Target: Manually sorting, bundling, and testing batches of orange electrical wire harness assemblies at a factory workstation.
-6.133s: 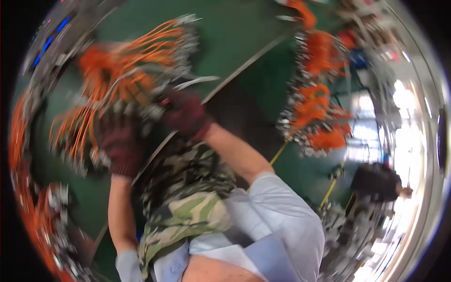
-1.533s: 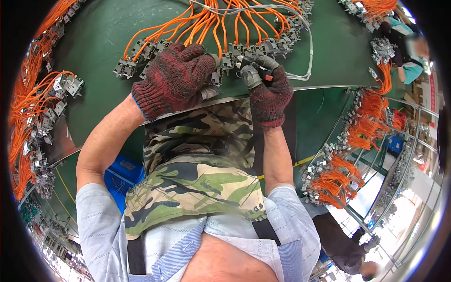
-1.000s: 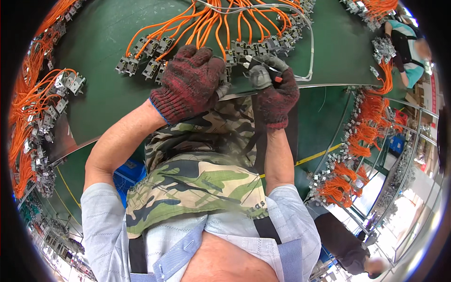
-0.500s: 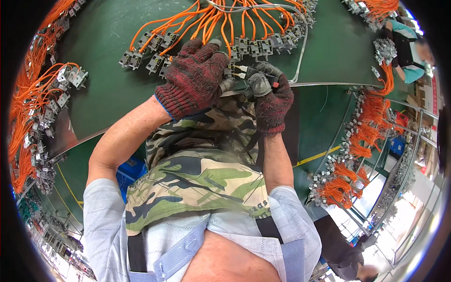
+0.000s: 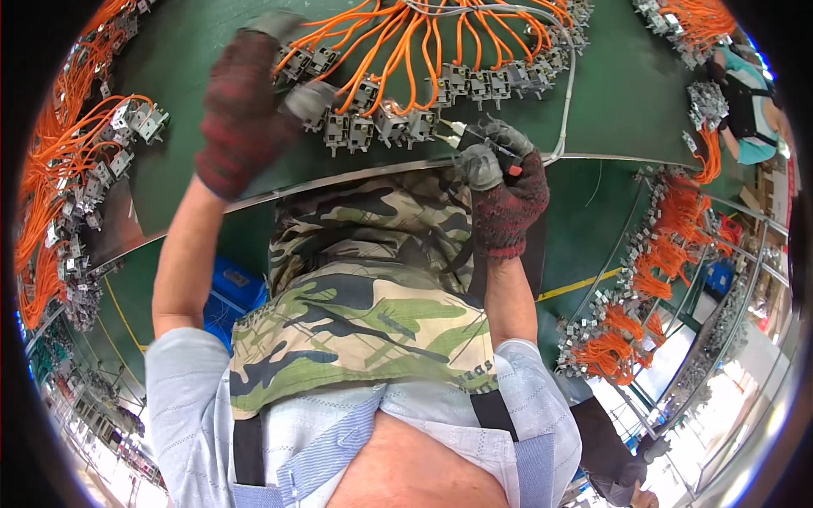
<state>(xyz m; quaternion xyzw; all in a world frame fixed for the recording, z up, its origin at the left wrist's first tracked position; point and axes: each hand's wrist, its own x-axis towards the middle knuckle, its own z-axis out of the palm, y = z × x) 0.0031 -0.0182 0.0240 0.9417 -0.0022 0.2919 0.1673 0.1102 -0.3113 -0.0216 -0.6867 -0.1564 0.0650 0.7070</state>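
Note:
My left hand (image 5: 246,106), in a dark red and grey knit glove with grey fingertips, is over the left end of a row of metal connector blocks. Its thumb and fingers are spread apart, slightly blurred, with nothing visibly gripped. Orange cables (image 5: 415,59) fan down to these metal connector blocks (image 5: 360,131) near the table's front edge. My right hand (image 5: 506,190), gloved alike, is closed around a small dark two-pronged tool (image 5: 508,158) with a red spot. The tool's pale prongs point left toward the nearest block; contact cannot be made out.
The green tabletop (image 5: 635,110) has a metal front edge. A grey-white cable (image 5: 565,102) crosses it at right. Bundles of orange cables (image 5: 47,182) with metal blocks lie at far left, and more orange bundles (image 5: 669,212) hang on a rack at right. A co-worker (image 5: 749,102) stands at far right.
My left hand has moved away from the tool to the left and opened, uncovering blocks in the middle of the row. My right hand, still holding the tool, sits slightly lower and farther right in view.

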